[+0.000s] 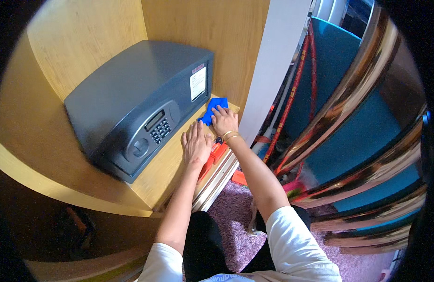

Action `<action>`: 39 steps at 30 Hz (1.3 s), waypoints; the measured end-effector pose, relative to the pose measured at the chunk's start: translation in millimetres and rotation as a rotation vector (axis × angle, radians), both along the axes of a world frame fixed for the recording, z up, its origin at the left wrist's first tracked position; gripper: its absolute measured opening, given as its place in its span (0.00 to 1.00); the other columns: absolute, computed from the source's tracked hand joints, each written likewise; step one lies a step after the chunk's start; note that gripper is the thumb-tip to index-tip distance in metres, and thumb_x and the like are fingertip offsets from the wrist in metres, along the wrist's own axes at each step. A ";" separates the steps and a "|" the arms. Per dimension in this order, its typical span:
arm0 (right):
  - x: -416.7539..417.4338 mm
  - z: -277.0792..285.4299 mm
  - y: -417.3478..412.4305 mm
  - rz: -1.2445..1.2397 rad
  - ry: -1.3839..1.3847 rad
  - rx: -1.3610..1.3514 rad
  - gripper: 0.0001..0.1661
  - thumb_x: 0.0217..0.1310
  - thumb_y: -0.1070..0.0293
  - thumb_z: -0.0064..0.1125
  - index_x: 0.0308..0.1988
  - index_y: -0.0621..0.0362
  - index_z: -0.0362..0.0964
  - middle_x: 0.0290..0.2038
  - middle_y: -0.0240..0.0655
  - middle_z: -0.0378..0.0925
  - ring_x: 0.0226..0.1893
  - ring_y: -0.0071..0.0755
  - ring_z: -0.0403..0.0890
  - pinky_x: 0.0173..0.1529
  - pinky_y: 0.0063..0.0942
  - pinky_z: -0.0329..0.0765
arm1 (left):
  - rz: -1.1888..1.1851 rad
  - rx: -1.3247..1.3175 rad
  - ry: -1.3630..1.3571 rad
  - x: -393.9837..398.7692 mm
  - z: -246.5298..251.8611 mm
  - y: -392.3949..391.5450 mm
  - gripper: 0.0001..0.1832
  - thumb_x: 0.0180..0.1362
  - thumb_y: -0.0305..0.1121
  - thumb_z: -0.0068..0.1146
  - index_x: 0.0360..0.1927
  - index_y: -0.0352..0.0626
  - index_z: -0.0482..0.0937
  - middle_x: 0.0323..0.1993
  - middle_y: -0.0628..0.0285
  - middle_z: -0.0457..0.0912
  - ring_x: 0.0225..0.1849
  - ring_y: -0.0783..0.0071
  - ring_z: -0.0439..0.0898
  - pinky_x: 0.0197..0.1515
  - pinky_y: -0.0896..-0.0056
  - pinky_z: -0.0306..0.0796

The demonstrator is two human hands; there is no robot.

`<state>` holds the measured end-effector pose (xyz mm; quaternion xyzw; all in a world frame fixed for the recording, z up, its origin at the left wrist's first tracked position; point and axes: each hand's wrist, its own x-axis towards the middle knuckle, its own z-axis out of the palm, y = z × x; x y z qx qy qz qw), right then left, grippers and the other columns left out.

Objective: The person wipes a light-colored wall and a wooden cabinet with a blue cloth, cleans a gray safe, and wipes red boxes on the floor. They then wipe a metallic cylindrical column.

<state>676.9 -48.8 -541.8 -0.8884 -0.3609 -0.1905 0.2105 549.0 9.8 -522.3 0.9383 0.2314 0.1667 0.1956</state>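
Observation:
My right hand [225, 120], with gold-coloured bangles at the wrist, presses on a blue cloth [213, 109] lying on the wooden shelf [157, 187], by the right end of a dark grey safe [139, 84]. Palm down with its fingers extended, my left hand [196, 143] rests on the shelf in front of the safe and holds nothing. The safe has a keypad [160, 130], a small display and a round knob. Whether the fingers of my right hand grip the cloth or only lie on it is hard to tell.
Red-orange objects [218, 152] lie by my left wrist at the shelf's edge, beside metal sliding tracks [217, 183]. A white panel edge [273, 56] stands at the right, then red cords and shiny curved metal bars [344, 95]. Purple carpet [234, 211] lies below.

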 end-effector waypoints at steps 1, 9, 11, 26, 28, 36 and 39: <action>-3.3 -0.4 -0.4 0.005 -0.010 0.028 0.19 0.54 0.57 0.46 0.46 0.47 0.71 0.50 0.31 0.70 0.49 0.38 0.67 0.49 0.40 0.62 | -0.008 0.009 0.011 -0.9 1.0 0.4 0.28 0.58 0.41 0.36 0.61 0.41 0.53 0.62 0.55 0.56 0.64 0.65 0.52 0.64 0.54 0.41; 31.0 75.8 -47.1 0.325 -0.515 -0.145 0.20 0.46 0.66 0.47 0.44 0.55 0.69 0.43 0.35 0.69 0.42 0.35 0.67 0.43 0.32 0.64 | -0.198 0.056 -0.196 32.2 17.2 -6.2 0.30 0.53 0.29 0.42 0.61 0.40 0.53 0.61 0.54 0.56 0.64 0.59 0.52 0.62 0.52 0.46; 46.4 136.8 -55.6 0.240 -0.783 -0.192 0.24 0.47 0.66 0.46 0.48 0.54 0.66 0.46 0.32 0.66 0.45 0.33 0.65 0.45 0.32 0.63 | -0.271 0.120 -0.417 61.0 42.0 -6.8 0.29 0.53 0.29 0.45 0.60 0.36 0.54 0.59 0.48 0.58 0.62 0.55 0.55 0.62 0.55 0.49; 75.8 61.3 -107.7 0.218 -0.859 -0.634 0.30 0.53 0.63 0.39 0.58 0.56 0.56 0.64 0.32 0.47 0.65 0.34 0.43 0.67 0.32 0.39 | -0.299 0.048 -0.153 108.8 6.0 -50.2 0.35 0.50 0.30 0.50 0.61 0.36 0.49 0.63 0.47 0.48 0.65 0.52 0.47 0.62 0.50 0.47; 72.3 55.9 -116.9 0.256 -0.855 -0.670 0.29 0.52 0.62 0.42 0.56 0.57 0.60 0.63 0.34 0.49 0.65 0.35 0.44 0.67 0.32 0.40 | -0.357 0.015 -0.081 104.6 6.0 -56.1 0.35 0.50 0.30 0.50 0.61 0.36 0.49 0.63 0.47 0.48 0.65 0.52 0.46 0.63 0.52 0.46; 80.8 159.7 -117.7 0.001 -0.937 -0.200 0.28 0.49 0.64 0.45 0.54 0.49 0.62 0.61 0.27 0.53 0.62 0.33 0.51 0.63 0.37 0.48 | -0.462 0.050 -0.724 138.9 88.9 -56.6 0.33 0.49 0.25 0.49 0.59 0.33 0.52 0.59 0.43 0.55 0.58 0.47 0.59 0.60 0.60 0.55; 81.2 139.1 -128.2 0.007 -0.904 -0.207 0.29 0.48 0.66 0.48 0.54 0.45 0.62 0.56 0.24 0.59 0.53 0.27 0.61 0.52 0.31 0.58 | -0.491 0.044 -0.664 138.1 80.2 -62.6 0.32 0.49 0.26 0.49 0.59 0.32 0.53 0.58 0.43 0.58 0.57 0.48 0.60 0.60 0.60 0.55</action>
